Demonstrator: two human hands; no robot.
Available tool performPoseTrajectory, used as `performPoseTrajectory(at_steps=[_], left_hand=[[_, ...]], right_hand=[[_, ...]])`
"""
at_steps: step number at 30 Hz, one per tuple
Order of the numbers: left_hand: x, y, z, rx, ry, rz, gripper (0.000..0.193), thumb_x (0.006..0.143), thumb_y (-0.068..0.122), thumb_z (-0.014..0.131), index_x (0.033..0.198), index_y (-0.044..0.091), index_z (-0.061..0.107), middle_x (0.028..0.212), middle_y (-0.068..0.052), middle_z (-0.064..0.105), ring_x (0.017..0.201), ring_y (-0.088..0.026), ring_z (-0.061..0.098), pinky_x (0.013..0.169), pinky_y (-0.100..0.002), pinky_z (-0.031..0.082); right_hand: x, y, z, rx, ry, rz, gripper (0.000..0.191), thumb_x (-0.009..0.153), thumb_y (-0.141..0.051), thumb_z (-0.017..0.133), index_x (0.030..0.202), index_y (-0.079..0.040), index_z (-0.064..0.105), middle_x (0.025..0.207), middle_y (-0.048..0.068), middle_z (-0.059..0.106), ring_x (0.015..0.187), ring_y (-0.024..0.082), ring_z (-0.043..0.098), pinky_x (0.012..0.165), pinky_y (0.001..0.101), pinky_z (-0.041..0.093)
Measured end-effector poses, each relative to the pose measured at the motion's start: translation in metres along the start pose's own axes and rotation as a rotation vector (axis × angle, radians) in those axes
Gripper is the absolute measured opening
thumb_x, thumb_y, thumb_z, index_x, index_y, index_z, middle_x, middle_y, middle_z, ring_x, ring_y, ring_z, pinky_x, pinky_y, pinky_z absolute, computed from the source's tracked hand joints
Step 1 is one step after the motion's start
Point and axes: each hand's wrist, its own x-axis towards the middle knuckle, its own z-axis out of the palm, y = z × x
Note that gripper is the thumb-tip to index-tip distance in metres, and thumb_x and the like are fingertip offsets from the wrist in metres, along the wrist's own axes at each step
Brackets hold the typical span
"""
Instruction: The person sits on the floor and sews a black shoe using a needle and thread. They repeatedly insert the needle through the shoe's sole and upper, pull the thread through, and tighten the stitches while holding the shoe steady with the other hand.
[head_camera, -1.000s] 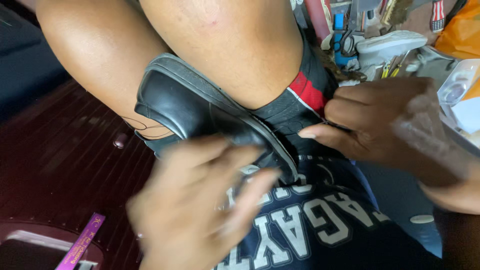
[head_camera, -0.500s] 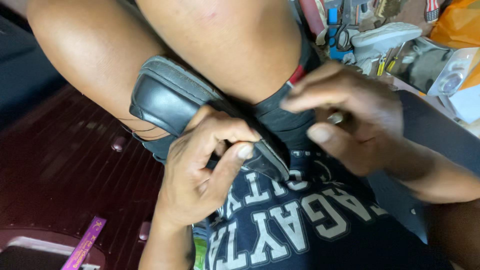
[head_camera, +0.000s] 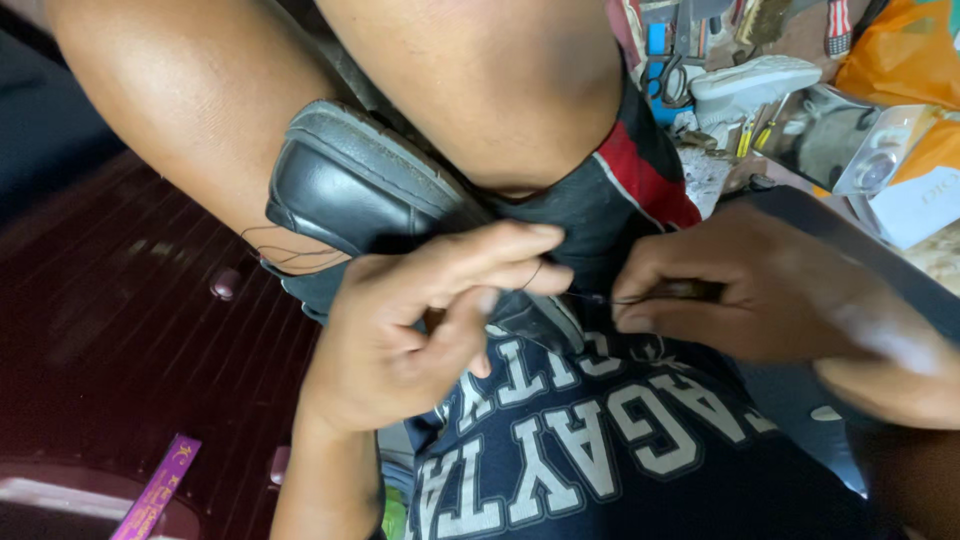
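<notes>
Left hand (head_camera: 420, 330) nearest, palm down, fingers curled, fingertips pinching thin dark thread (head_camera: 540, 275) against black shoe (head_camera: 350, 190). Right hand (head_camera: 760, 300) just beside, closed around thin tool (head_camera: 640, 298) — tip aimed at left fingers. One shoe, sole up, wedged between two bare knees. Beyond — one white shoe (head_camera: 755, 80) among bench clutter.

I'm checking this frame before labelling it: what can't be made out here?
Head view:
- Black shoe: its far end is hidden between the knees.
- Tool in the right hand: fingers cover all but a thin tip.
- Thread at the left hand: too thin to follow.
- Clutter top right: small, cut off.
</notes>
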Motion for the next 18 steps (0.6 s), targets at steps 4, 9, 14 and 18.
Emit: performPoseTrajectory(at_steps=[4,9,14,18], left_hand=[[0.012,0.008,0.012,0.383,-0.099,0.052,0.064,0.091,0.015,0.083,0.147,0.02,0.052,0.096,0.006,0.084,0.047,-0.006,0.052,0.049,-0.024,0.041],[0.014,0.019,0.015,0.339,-0.006,-0.012,0.096,0.067,0.02,0.093,0.15,0.019,0.045,0.119,-0.005,0.067,0.069,-0.008,0.064,0.06,-0.025,0.057],[0.012,0.016,0.018,0.324,0.06,0.0,0.109,0.063,0.022,0.094,0.156,0.018,0.037,0.128,-0.004,0.064,0.072,-0.008,0.064,0.068,-0.025,0.056],[0.008,0.013,0.017,0.341,0.064,-0.073,0.112,0.06,0.024,0.095,0.158,0.02,0.04,0.102,0.0,0.069,0.065,-0.009,0.065,0.065,-0.026,0.056]], right_hand=[[-0.01,-0.008,-0.001,-0.063,0.192,-0.093,0.013,0.092,-0.028,0.074,0.092,-0.016,0.072,0.078,-0.004,0.075,0.062,0.002,0.07,0.051,0.0209,0.048],[0.013,-0.001,0.022,-0.261,0.251,-0.222,0.025,0.087,-0.031,0.08,0.1,-0.01,0.074,0.076,0.003,0.073,0.054,0.006,0.063,0.042,0.0241,0.045],[0.03,-0.005,0.003,-0.707,0.254,0.026,0.015,0.099,-0.023,0.071,0.107,-0.01,0.068,0.1,0.005,0.073,0.074,0.013,0.068,0.055,0.0278,0.052],[0.019,0.011,-0.045,-0.876,0.424,0.285,0.024,0.099,-0.023,0.067,0.119,-0.011,0.064,0.103,0.005,0.072,0.078,0.016,0.07,0.061,0.0305,0.054]])
